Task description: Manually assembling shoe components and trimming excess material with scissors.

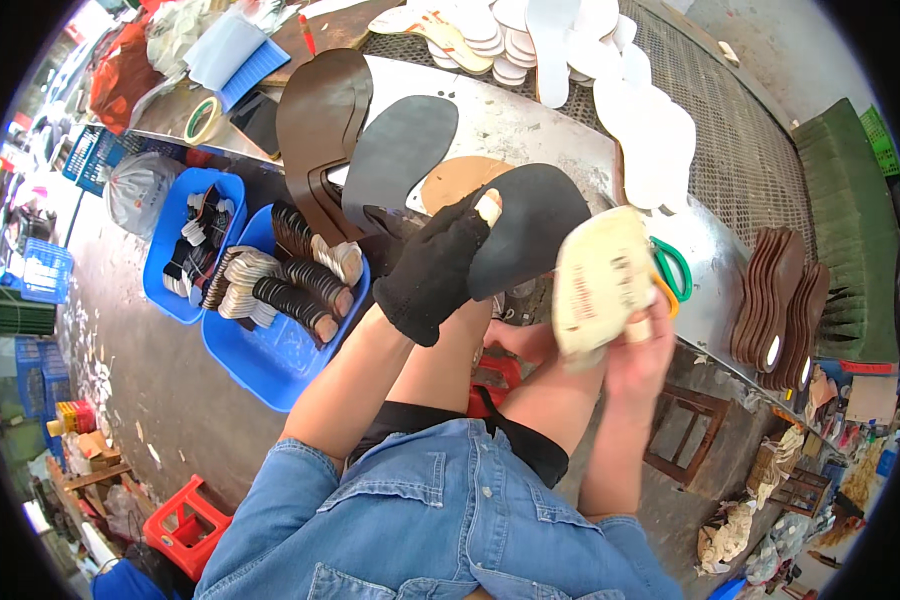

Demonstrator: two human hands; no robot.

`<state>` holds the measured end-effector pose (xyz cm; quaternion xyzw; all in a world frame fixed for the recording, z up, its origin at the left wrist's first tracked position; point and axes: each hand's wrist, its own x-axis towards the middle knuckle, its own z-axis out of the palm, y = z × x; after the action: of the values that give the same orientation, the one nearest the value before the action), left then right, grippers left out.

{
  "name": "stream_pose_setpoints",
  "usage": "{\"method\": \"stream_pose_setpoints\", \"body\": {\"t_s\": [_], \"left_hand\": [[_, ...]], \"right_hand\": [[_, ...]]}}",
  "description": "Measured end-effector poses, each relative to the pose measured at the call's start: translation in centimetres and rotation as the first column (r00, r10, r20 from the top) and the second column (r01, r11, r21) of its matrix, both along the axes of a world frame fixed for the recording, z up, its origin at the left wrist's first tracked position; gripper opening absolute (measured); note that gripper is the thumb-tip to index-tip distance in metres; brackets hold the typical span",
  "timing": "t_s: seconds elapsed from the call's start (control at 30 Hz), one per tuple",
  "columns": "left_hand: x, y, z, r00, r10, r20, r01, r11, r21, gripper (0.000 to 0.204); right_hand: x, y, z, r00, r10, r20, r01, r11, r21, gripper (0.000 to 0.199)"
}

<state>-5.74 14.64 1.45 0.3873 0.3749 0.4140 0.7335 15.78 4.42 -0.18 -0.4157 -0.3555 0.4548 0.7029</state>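
Observation:
My left hand (pixel 432 265), in a black fingerless glove, grips a black insole (pixel 532 225) with the thumb on top. In my bare right hand (pixel 645 345) is a cream shoe-sole-like piece (pixel 602 285) with printing on it, slightly blurred, held by its lower right side just beside the black insole. Beyond my left hand lie a dark grey insole (pixel 400 150) and a tan insole (pixel 458 182), the latter partly covered. Dark brown insole-shaped pieces (pixel 315 105) overlap to their left. Scissors with green and yellow handles (pixel 673 268) rest behind the cream piece.
White insoles (pixel 650 135) are piled at the back on a mesh surface (pixel 745 130). Brown insole stacks (pixel 770 290) stand at the bench's right. Two blue bins (pixel 280 375) with bundled pieces sit on the left. A tape roll (pixel 203 120) and red stool (pixel 185 525) are also left.

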Motion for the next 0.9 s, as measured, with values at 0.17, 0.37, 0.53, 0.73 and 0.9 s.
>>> {"method": "stream_pose_setpoints", "body": {"t_s": [0.17, 0.37, 0.53, 0.73, 0.9], "left_hand": [[0.3, -1.0, 0.9, 1.0, -0.029, 0.008, 0.029, 0.999, 0.014, 0.046], [0.2, -1.4, 0.6, 0.996, -0.09, 0.009, 0.089, 0.994, 0.064, 0.048], [0.0, -1.9, 1.9, 0.995, -0.101, -0.025, 0.102, 0.992, 0.08, 0.049], [-0.9, -2.2, 3.2, 0.972, -0.234, 0.001, 0.232, 0.963, -0.135, 0.037], [-0.8, -1.6, 2.7, 0.987, 0.006, -0.163, 0.048, 0.944, 0.327, 0.038]], "right_hand": [[-4.2, -1.5, 0.3, 0.99, -0.004, -0.139, 0.0, 1.0, -0.023, 0.028], [-5.4, -1.6, 0.9, 0.997, 0.023, -0.071, -0.027, 0.998, -0.06, 0.021], [-5.6, -1.9, 0.3, 0.997, 0.062, -0.04, -0.064, 0.997, -0.036, 0.017], [-5.5, -1.6, 0.4, 0.999, 0.029, -0.027, -0.031, 0.996, -0.082, 0.016], [-4.8, -1.3, 0.9, 0.997, 0.073, 0.011, -0.07, 0.987, -0.147, 0.024]]}}
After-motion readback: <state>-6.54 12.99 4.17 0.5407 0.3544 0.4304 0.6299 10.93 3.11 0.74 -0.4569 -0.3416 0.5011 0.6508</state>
